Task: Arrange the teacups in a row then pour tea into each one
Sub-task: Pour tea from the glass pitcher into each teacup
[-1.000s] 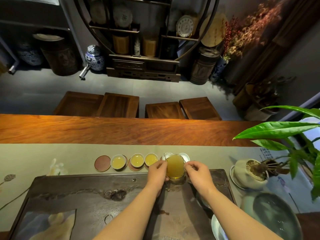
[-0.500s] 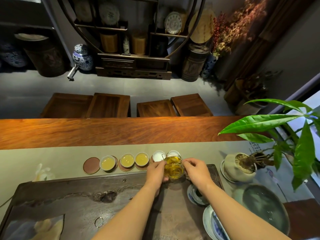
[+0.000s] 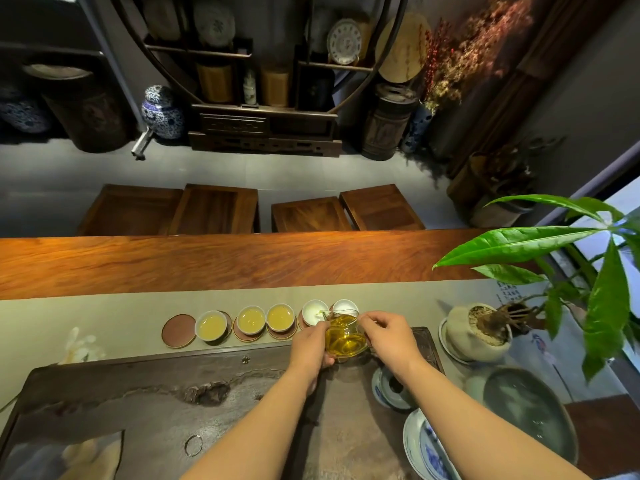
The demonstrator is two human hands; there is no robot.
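Just right of centre in the frame, at the far edge of the dark tea tray [image 3: 145, 393], both hands are clamped on the glass pitcher [image 3: 344, 336] of amber tea: the left hand [image 3: 310, 344] cups its side and base, the right hand [image 3: 389, 336] pinches the handle side. The row of teacups runs left to right along the desk; three filled teacups [image 3: 247, 319] lie to the upper left. The spout tips over the fourth teacup [image 3: 314, 311], nearer the left hand, while the fifth teacup [image 3: 345, 306] sits empty just behind the pitcher.
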